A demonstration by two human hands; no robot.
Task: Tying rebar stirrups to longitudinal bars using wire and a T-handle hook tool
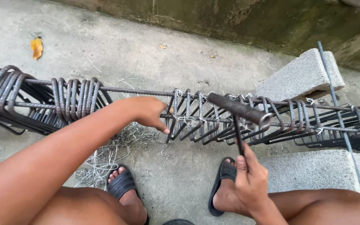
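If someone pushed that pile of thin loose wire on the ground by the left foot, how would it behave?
The loose wire pile looks thin and tangled, so it would likely drag as a springy clump rather than slide flat. It probably weighs little. Stray ends may snag the sandal or the rebar cage beside it.

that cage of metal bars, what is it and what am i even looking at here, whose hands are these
This is a single picture from a camera worn on a person's head, looking down at their own arms, knees and sandalled feet. Lying across the concrete ground is a long cage of steel bars: straight rods run through many bent loops, tied at the crossings with thin wire. Part of it rests by grey concrete blocks. The left hand reaches to the cage and touches one loop. The right hand grips the thin shaft of a T-shaped metal tool, whose thick crossbar sits over the cage. A tangle of loose wire pieces lies by the left foot.
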